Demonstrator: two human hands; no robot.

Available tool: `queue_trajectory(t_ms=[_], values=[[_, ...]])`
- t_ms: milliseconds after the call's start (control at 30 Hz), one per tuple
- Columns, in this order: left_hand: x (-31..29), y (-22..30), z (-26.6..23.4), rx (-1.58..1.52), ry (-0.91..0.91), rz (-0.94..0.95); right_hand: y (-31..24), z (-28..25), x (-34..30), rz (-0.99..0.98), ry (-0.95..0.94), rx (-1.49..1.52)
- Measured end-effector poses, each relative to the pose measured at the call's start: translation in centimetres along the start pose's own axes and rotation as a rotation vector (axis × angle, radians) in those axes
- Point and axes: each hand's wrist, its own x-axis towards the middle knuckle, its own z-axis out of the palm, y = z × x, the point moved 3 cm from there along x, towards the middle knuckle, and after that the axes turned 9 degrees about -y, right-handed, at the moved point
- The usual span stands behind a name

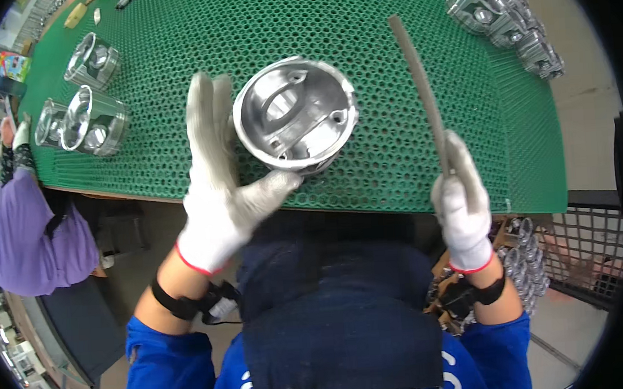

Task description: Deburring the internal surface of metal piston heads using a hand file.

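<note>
A shiny metal piston [306, 138] rests on the green perforated mat, its hollow side facing up. At its left side is my left hand [217, 172] in a white glove, fingers stretched upward and thumb spread beneath the piston's lower edge. Whether the thumb or fingers touch the metal I cannot tell. Farther right, my right hand [462, 195], also gloved, is closed around the lower end of a long, thin grey file [421, 82]. The file stands apart from the piston, its far end pointing up and slightly left.
Several pistons [97, 123] stand on the mat [388, 160] at the left, and more pistons [505, 18] line its far right edge. Metal parts [522, 266] fill a box below the right table edge. A person in purple [32, 221] is at the left.
</note>
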Motion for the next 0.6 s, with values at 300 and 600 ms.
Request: queue_trajectory(t_ms=[300, 600], values=[[-2.4, -0.7, -2.4, -0.14, 0.005, -0.2, -1.4, 2.0, -1.6, -0.104, 0.229, 0.418], [4.7, -1.1, -1.9, 0.24, -0.462, -0.152, -4.6, -0.7, -1.9, -0.252, -0.297, -0.521]])
